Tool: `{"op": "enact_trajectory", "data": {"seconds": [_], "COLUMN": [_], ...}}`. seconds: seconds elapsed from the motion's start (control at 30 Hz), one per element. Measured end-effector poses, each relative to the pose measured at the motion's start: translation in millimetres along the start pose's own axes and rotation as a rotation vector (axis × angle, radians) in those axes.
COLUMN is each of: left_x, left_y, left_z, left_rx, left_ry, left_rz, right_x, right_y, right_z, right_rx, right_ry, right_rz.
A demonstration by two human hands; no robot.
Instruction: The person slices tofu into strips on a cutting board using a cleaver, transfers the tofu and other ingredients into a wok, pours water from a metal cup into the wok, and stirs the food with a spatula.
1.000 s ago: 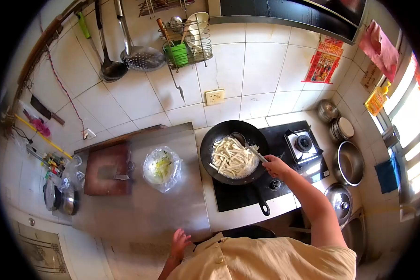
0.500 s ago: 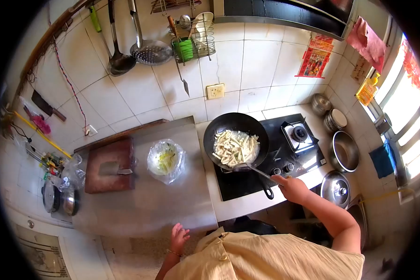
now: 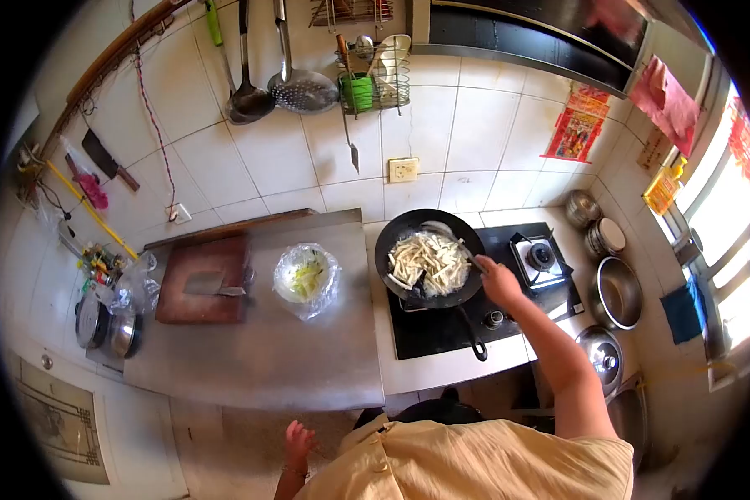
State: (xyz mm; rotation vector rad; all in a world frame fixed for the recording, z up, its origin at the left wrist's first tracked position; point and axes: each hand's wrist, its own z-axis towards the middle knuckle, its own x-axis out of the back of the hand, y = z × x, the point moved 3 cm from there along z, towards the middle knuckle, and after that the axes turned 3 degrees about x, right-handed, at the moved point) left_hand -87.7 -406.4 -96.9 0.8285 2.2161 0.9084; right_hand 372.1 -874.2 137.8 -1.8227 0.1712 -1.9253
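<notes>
My right hand (image 3: 500, 282) is closed around the handle of a metal wok spatula (image 3: 447, 231). The spatula's head lies at the far side of a black wok (image 3: 387, 279), against the food. Pale cut strips (image 3: 429, 262) of food, their kind unclear, fill the wok's bottom, with some liquid among them. The wok sits on the left burner, its black handle (image 3: 473, 333) pointing toward me. Away from everything, my left hand (image 3: 298, 444) hangs low in front of the steel counter, fingers loosely apart and holding nothing.
A plastic-lined bowl (image 3: 307, 280) with green scraps stands on the steel counter (image 3: 308, 358). Left of it, a cleaver (image 3: 212, 284) rests on a cutting board (image 3: 179, 308). Right of the black stove (image 3: 421, 333) are a steel basin (image 3: 617, 292) and a lid (image 3: 600, 358).
My right hand has pushed the spatula from the wok's near side to its far side. The strips have shifted. My left hand has dropped slightly lower.
</notes>
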Motion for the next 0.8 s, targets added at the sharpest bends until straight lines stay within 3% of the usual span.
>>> {"op": "enact_trajectory", "data": {"seconds": [0.07,0.1,0.13,0.2,0.27,0.37,0.57,0.8], "left_x": [4.3,-9.8,-27.4,-74.7,-120.7,-149.8,-193.9,-218.9], "left_y": [-28.8,-32.7,-34.1,-30.6,-30.3,-40.9,-32.0,-33.7], "left_z": [5.6,-2.0,-8.7,-27.3,-45.6,-46.3,-50.4,-41.8], "left_rx": [0.185,0.180,0.068,-0.042,0.084,0.037,0.000,0.055], "left_ry": [-0.028,-0.015,-0.048,-0.062,0.066,-0.059,0.000,-0.075], "left_rz": [-0.258,-0.270,0.154,0.579,0.061,0.179,0.213,0.211], "right_x": [-10.0,-18.5,-30.7,-42.7,-32.5,17.5,132.2,129.3], "right_y": [12.5,16.8,20.1,17.1,9.2,7.1,20.9,57.1], "right_z": [31.4,42.7,53.2,61.9,53.3,30.8,-17.7,-37.7], "right_rx": [0.034,0.049,0.040,0.024,0.200,0.315,0.386,0.456], "right_ry": [0.030,0.021,-0.025,-0.144,-0.274,-0.374,-0.498,-0.601], "right_rz": [-0.021,-0.019,-0.033,-0.009,-0.115,-0.270,-0.515,-0.574]}}
